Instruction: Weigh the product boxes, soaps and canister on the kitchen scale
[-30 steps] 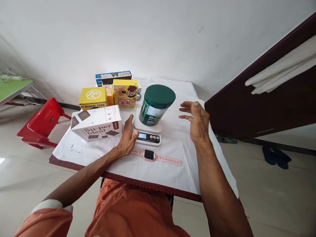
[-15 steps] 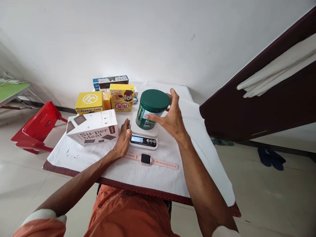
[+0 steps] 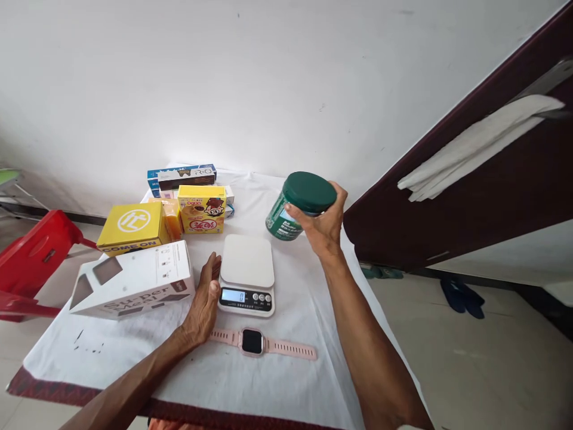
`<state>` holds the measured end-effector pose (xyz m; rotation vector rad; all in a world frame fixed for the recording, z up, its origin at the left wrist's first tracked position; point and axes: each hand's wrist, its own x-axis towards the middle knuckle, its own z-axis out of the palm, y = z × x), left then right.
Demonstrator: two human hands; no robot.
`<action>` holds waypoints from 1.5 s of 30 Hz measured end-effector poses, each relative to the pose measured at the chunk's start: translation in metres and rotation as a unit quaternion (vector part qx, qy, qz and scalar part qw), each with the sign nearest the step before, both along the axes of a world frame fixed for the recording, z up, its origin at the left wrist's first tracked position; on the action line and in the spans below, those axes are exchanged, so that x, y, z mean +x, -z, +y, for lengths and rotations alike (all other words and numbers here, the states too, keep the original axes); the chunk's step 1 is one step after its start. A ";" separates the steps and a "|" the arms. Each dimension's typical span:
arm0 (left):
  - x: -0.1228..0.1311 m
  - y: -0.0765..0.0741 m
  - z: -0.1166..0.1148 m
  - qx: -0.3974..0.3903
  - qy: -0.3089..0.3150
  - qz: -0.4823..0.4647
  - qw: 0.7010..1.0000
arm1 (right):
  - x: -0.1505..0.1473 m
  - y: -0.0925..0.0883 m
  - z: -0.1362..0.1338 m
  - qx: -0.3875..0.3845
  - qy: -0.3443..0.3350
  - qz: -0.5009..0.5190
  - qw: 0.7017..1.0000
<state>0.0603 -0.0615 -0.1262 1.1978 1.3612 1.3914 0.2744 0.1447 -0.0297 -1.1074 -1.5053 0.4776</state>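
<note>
A green tub with a dark green lid leans to one side in my right hand, its thumb and fingers around it near the lid. The tub is to the right of and behind a white digital scale, whose plate is bare and whose display reads 0. My left hand rests on edge on the cloth between the scale and a white "Su-per Meal" box, fingers extended and holding nothing. A pink watch lies flat in front of the scale.
On the white-clothed table, a yellow "COME ON" box, an orange item, a yellow snack box and flat blue and dark boxes stand at the left back. A red chair is beyond the left edge.
My right hand has moved the green tub off the scale to the right, tilting it. The camera view has shifted, and my left hand remains beside the scale.
</note>
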 end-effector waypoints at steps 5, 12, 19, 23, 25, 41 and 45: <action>0.003 -0.002 -0.001 -0.014 -0.003 -0.001 1.000 | 0.017 0.026 0.065 -0.056 0.060 -0.021 0.996; 0.003 0.017 0.006 -0.016 -0.027 -0.050 0.998 | 0.021 0.053 0.147 -0.038 0.111 -0.024 0.993; 0.002 0.011 0.006 -0.018 -0.013 -0.030 0.999 | 0.005 0.059 0.219 -0.022 0.109 -0.034 0.993; 0.003 -0.005 0.002 -0.022 0.019 0.043 0.999 | 0.003 0.070 0.221 0.012 0.091 -0.048 0.995; 0.003 -0.006 0.002 -0.010 0.026 0.065 0.998 | 0.008 0.074 0.214 0.015 0.095 -0.053 0.994; -0.001 0.002 0.003 0.012 0.033 0.047 0.998 | 0.035 0.052 0.112 -0.039 0.130 -0.061 0.989; -0.001 0.004 0.004 0.009 0.026 0.062 0.998 | 0.037 0.047 0.125 -0.053 0.170 -0.034 0.983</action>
